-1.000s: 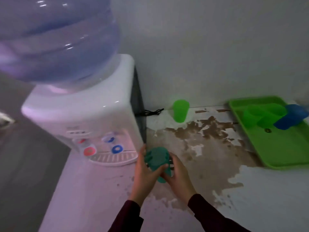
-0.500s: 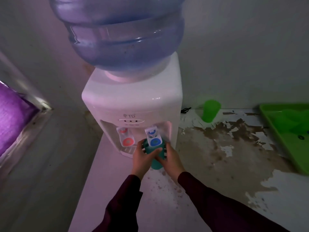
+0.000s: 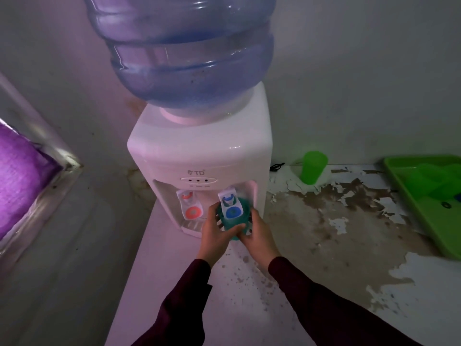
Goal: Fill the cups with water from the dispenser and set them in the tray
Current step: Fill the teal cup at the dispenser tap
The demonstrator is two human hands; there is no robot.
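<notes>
Under blue tap [image 3: 231,207]: teal cup [image 3: 233,222] (gripped by left hand [image 3: 216,235], right hand [image 3: 258,237]) still held there, unmoved.

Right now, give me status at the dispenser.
Left hand and right hand both gripping teal plastic cup. Cup under blue tap. Nothing in the way.

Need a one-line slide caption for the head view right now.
Both hands, left and right, hold a teal cup under the dispenser's blue tap.

head cam | looking forward-down, close over dispenser [image 3: 199,158] at 12 o'clock | tray [image 3: 409,196] showing at 3 o'clock
</notes>
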